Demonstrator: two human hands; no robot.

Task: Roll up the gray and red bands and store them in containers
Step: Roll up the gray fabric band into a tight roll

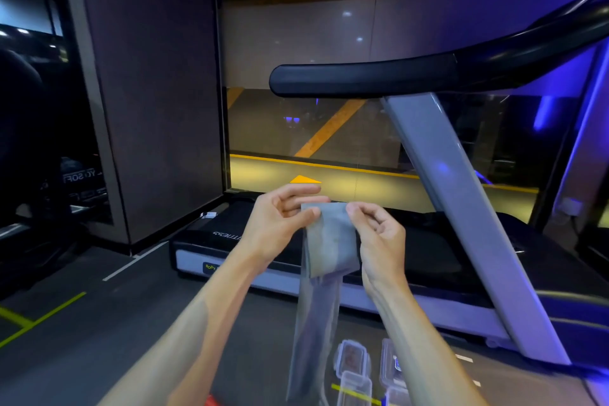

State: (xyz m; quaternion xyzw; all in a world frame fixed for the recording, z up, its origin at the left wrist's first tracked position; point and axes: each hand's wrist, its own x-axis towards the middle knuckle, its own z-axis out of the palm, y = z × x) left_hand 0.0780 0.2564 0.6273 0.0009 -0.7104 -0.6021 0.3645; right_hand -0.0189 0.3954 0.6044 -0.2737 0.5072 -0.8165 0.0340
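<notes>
Down on the dark gym floor by the treadmill [329, 241], I pinch the gray band [329, 237] in my left hand [280, 224] and right hand [379, 234] mid-frame, barely rolled, its tail hanging; clear containers [354, 369] wait at bottom, red band [211, 400] untouched.

The gray band [311, 339] and red band [212, 401] run off the bottom edge

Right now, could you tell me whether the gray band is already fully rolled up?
No, both hands pinch only its folded top, while most of the gray band hangs loose toward the containers on the floor.
</notes>
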